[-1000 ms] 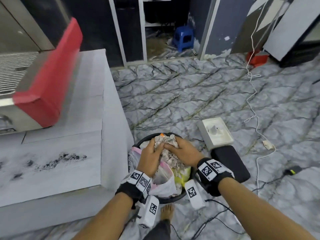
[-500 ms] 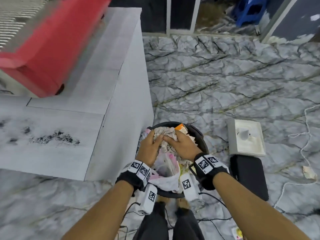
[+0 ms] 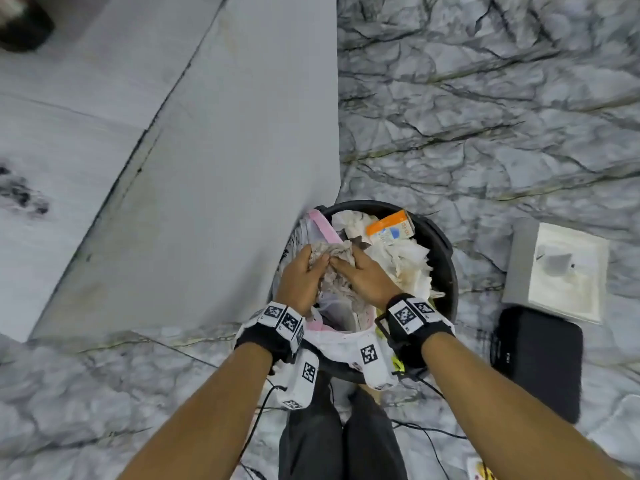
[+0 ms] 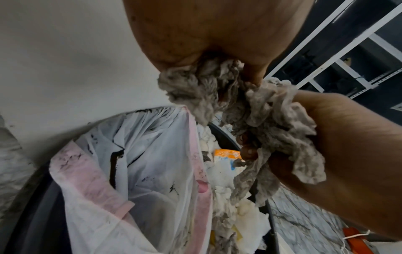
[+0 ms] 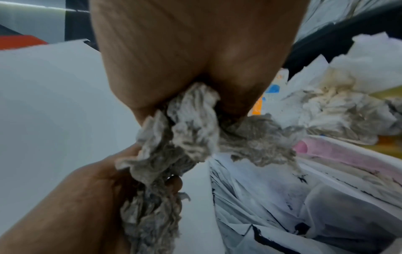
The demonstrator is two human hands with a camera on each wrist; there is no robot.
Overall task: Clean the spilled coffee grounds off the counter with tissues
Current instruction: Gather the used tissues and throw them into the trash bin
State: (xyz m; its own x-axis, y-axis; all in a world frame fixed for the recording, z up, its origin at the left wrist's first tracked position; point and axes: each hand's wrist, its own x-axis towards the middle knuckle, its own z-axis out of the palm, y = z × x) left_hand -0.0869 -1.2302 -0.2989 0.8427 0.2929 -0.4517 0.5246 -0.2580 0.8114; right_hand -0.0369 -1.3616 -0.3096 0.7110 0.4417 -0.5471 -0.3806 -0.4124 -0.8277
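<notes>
A crumpled, grey-stained tissue wad (image 3: 333,255) is held over the black trash bin (image 3: 439,241). My left hand (image 3: 304,277) and right hand (image 3: 360,275) both grip the tissue wad (image 4: 250,110), fingers curled into it from either side. In the right wrist view the same tissue wad (image 5: 191,137) bunches out between both palms. The bin is full of white tissues (image 3: 401,261), a plastic bag (image 4: 139,163) and an orange carton (image 3: 389,225). Dark coffee grounds (image 3: 20,195) lie on the white counter (image 3: 104,140) at the far left.
The counter's side wall (image 3: 214,202) drops to the marble floor right beside the bin. A white box (image 3: 561,271) and a black case (image 3: 540,358) lie on the floor right of the bin. Cables (image 3: 426,434) trail near my legs.
My head has tipped down and closer, so the bin fills more of the view. Both hands stay on the tissue wad over the bin.
</notes>
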